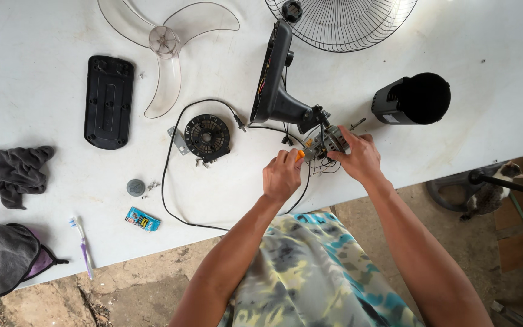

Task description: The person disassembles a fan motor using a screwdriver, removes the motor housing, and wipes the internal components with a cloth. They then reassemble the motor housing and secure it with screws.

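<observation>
Left hand [281,175]: over the front part of the white counter [43,36], fingers pinched together on a small orange-handled tool [299,155] whose tip points at the motor.

Right hand [359,158]: just right of the left hand, fingers clamped around a small fan motor [329,142] with metal body and visible windings; thin wires hang below it. The motor sits at the lower end of the black fan neck.

Black fan neck and housing [276,85]: lies on the counter, running from the motor up toward the grille, with coloured wires showing along its open edge.

Wire fan grille [340,24]: at the far edge of the counter, partly cut off by the frame.

Clear three-blade propeller [166,42]: far left of the grille, flat on the counter.

Black rectangular plate [109,102]: left of the propeller, lying flat.

Black round vented cover [207,137]: between the plate and the hands, with a small metal bracket at its left side.

Black power cord [167,181]: loops around the vented cover and runs toward the hands.

Black cylindrical motor shell [411,99]: right of the hands, on its side, open end facing right.

Small grey cap [135,187] with a few loose screws just beside it.

Small blue packet [142,219]: near the front edge.

Toothbrush [82,242]: left of the packet.

Two grey cloths [10,172]: at the left edge, one above the other.
</observation>
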